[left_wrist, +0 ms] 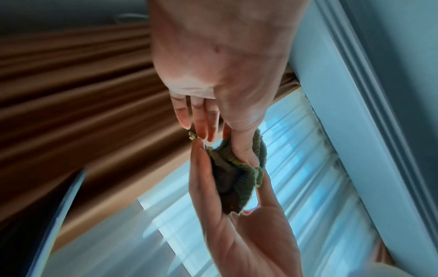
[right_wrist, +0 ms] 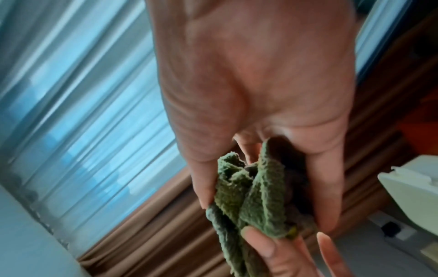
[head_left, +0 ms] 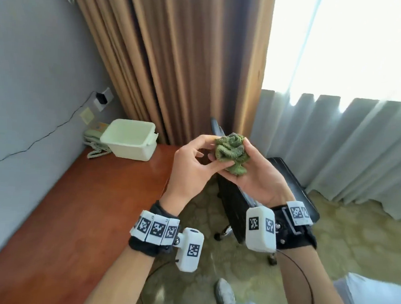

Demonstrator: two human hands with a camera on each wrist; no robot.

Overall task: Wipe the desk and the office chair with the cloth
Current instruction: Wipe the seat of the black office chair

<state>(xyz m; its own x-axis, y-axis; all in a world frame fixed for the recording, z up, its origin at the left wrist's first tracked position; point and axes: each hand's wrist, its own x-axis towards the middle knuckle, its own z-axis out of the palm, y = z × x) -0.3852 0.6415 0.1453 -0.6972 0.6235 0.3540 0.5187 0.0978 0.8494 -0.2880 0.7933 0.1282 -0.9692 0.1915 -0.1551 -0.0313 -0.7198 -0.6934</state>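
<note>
The left hand (head_left: 191,165) and right hand (head_left: 257,174) are raised together in front of the person, with the green cloth (head_left: 231,154) bunched between them, off every surface. The right hand cups the wad, thumb and fingers curled round it; the left hand's fingertips pinch into its near edge, and the left wrist view shows that thumb pressed into the folds. The cloth hangs above the gap between the wooden desk (head_left: 71,214) on the left and the black office chair (head_left: 251,198) just beyond the hands.

The step in hand looks like readying the cloth. It would go best if the person shook the wad out and folded it into a flat pad, so that a broad face meets the wood and not a lump. Long overlapping strokes should then suit the bare part of the desk, working round the pale box (head_left: 130,139) and the telephone (head_left: 93,137) at the far end.
</note>
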